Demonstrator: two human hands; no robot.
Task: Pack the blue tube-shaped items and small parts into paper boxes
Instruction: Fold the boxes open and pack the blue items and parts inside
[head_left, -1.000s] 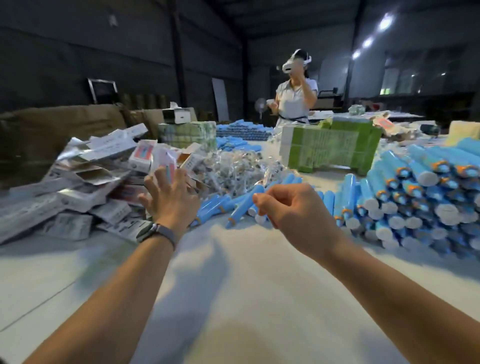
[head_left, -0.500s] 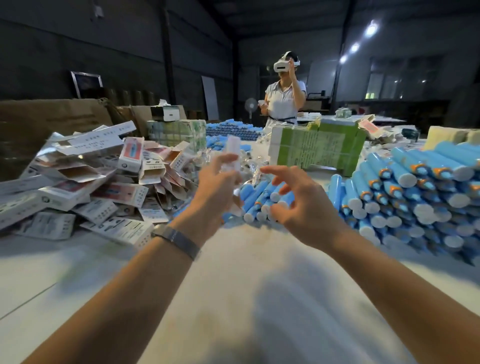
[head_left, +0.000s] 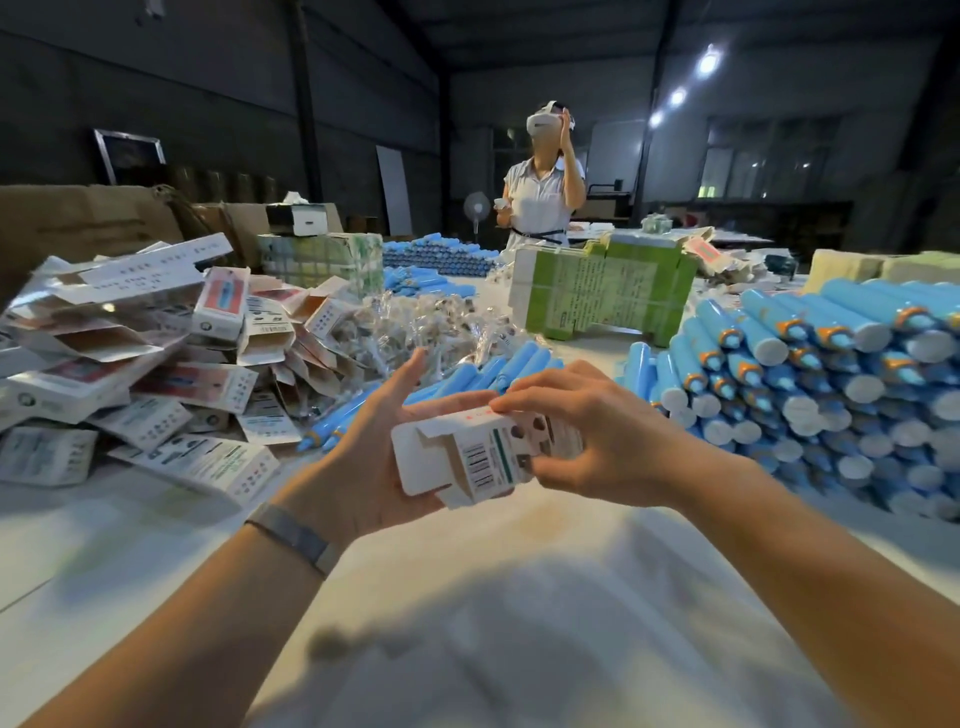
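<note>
A white paper box with a barcode and an open end flap hangs above the table between both hands. My left hand cradles it from below and behind, thumb raised. My right hand grips its far end, fingers curled over the top. Blue tubes with orange collars lie stacked at the right. More blue tubes lie loose just behind my hands. Small parts in clear bags are heaped behind those.
A pile of flat and opened paper boxes covers the left of the white table. Green bundled cartons stand mid-back. A person in a headset stands beyond the table. Brown cartons line the far left.
My left hand took a box from the left pile and brought it to the middle. My right hand came in and took hold of its other end.
</note>
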